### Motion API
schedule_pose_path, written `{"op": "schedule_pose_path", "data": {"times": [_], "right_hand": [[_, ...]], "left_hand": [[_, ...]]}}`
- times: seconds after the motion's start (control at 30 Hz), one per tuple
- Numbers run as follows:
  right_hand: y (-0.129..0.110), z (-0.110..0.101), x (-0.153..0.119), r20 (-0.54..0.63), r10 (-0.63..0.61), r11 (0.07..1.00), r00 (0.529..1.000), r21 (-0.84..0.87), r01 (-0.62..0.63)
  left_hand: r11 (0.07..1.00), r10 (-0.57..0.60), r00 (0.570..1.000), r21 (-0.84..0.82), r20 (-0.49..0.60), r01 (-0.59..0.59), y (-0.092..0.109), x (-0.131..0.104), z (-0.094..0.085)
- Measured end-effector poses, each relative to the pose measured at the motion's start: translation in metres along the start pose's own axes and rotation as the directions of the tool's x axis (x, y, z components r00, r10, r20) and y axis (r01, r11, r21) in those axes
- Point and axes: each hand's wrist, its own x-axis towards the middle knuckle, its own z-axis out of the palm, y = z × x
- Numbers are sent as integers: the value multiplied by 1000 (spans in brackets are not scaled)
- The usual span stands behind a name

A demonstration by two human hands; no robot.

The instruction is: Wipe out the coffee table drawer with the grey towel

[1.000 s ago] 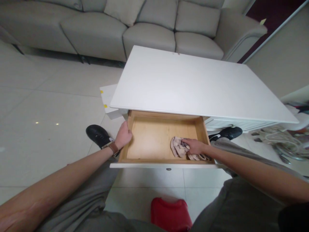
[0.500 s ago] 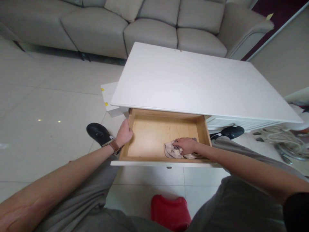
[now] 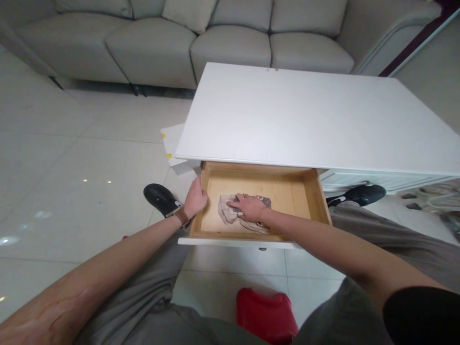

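Observation:
A wooden drawer stands pulled out from under a white low table. Inside it lies a crumpled beige cloth, toward the left half of the drawer floor. My right hand presses flat on the cloth with fingers spread over it. My left hand, a brown watch strap on its wrist, grips the drawer's left side wall. The part of the cloth under my right palm is hidden.
A grey sofa stands behind the table. A red object sits on the tiled floor between my knees. Black shoes rest either side of the drawer. White paper lies on the floor left of the table.
My right hand has slid the cloth from the drawer's right front corner across the floor to the left half. The left hand has stayed on the drawer's side wall.

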Motion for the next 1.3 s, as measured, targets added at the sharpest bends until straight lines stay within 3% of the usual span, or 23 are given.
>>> {"op": "schedule_pose_path", "data": {"times": [0.17,0.33,0.5,0.63,0.7,0.77,0.87,1.0,1.1,1.17,1.23,1.3], "right_hand": [[-25,3,37,-20,-257,963,966,-95,254],[-46,9,65,20,-502,853,865,-156,499],[-34,-7,87,56,-580,799,813,-156,581],[-1,-25,98,6,-487,868,873,-110,485],[13,-31,103,-29,-358,932,933,-69,355],[20,-38,112,-64,-152,988,986,-20,151],[15,-46,130,-59,115,993,992,47,-113],[-6,-50,143,-21,190,981,982,42,-189],[-19,-42,126,-19,28,997,999,-76,-29],[-27,-32,104,26,-210,968,977,-138,211],[-39,-21,83,89,-477,861,874,-152,485],[-51,-12,71,127,-623,757,772,-151,636]], "left_hand": [[999,-3,1000,-33,-7,2,2,-1,0],[1000,-7,1000,-29,-16,7,1,-1,0],[999,3,1000,-40,-10,-4,-1,-1,1],[999,7,1000,-46,-1,-7,-2,-2,1],[999,15,1000,-44,1,-15,-2,-2,1],[999,27,1000,-42,1,-27,-2,-2,0],[999,21,1000,-36,0,-21,-2,-1,0],[999,-7,1000,-32,1,7,-1,-1,1],[999,-14,1000,-38,5,14,0,-1,1],[999,-21,1000,-28,3,21,0,-1,1],[999,-36,999,-8,-4,35,0,-1,0],[999,-52,999,9,-4,52,1,0,0]]}}
